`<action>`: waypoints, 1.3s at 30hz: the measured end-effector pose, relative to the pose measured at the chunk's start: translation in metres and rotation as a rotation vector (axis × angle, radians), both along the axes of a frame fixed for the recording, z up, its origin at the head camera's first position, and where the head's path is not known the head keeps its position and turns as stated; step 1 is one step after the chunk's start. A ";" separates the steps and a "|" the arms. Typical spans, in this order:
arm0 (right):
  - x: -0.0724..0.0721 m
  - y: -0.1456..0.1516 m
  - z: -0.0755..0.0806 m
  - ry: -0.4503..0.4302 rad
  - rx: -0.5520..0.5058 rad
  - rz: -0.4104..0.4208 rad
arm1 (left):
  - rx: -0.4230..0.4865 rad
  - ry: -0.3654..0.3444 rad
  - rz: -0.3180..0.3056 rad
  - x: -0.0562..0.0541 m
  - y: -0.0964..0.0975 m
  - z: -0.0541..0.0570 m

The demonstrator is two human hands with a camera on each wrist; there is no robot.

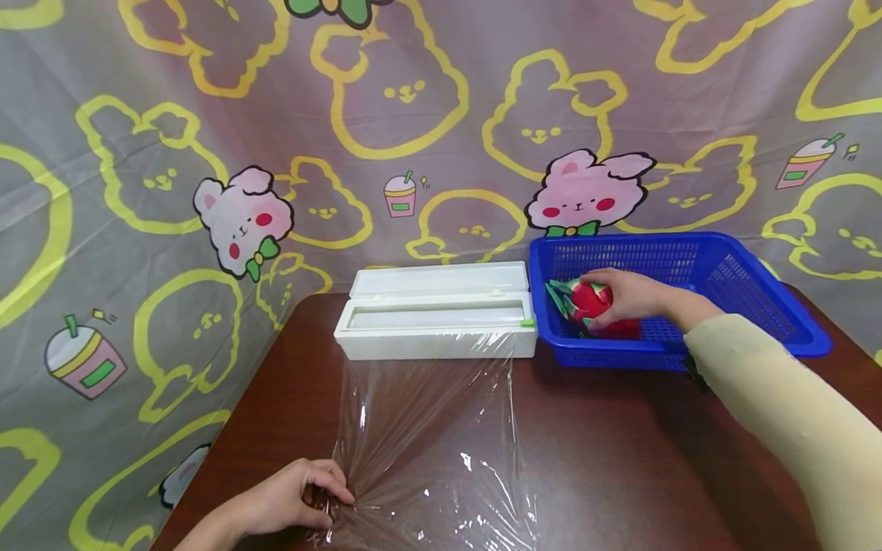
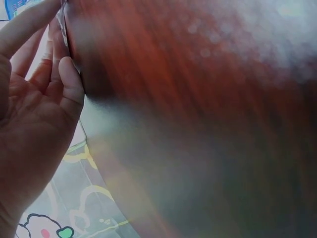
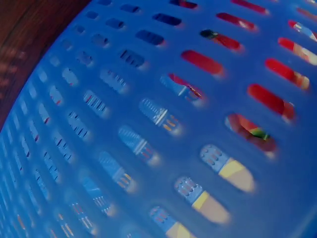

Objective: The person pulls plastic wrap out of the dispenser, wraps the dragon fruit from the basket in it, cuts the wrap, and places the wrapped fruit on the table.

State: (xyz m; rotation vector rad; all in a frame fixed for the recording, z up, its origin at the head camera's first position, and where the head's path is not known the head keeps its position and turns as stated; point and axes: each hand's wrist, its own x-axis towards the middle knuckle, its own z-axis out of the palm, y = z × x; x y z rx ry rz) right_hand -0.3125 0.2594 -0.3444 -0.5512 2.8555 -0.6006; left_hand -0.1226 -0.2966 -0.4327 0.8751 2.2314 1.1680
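Observation:
A sheet of cling film (image 1: 441,451) runs from a white dispenser box (image 1: 434,348) toward the near side of the table. At the sheet's near left corner, my left hand (image 1: 289,493) pinches the bunched film between thumb and fingers. In the left wrist view the left hand (image 2: 37,109) shows its palm, the fingertips meeting at the top by the table edge. On the right, my right hand (image 1: 630,295) reaches into a blue basket (image 1: 620,356) and grips a shiny red and green packet (image 1: 589,300). The right wrist view shows only the basket's slotted wall (image 3: 163,129), with red behind it; the right hand's fingertips are hidden.
The dispenser's lid (image 1: 441,279) stands raised at the back, with a white film roll (image 1: 434,318) inside and a green tab (image 1: 527,323) at the right end. The basket's left side is right beside the box. Behind the brown table (image 1: 592,444) hangs a patterned cloth (image 1: 475,99).

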 end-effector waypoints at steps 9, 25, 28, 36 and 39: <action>0.001 -0.001 -0.004 0.045 0.038 -0.044 | 0.009 -0.024 0.004 0.000 -0.002 -0.002; 0.003 0.004 -0.013 -0.026 -0.063 -0.274 | 0.006 -0.026 0.008 0.000 -0.001 -0.002; 0.003 0.003 -0.014 -0.040 -0.101 -0.299 | 0.011 -0.027 0.007 0.000 -0.001 -0.003; 0.010 0.004 -0.011 -0.094 -0.105 -0.281 | 0.019 0.022 -0.012 -0.001 -0.001 -0.006; 0.013 0.005 -0.010 -0.123 -0.099 -0.271 | 0.021 0.012 -0.009 -0.002 -0.002 -0.005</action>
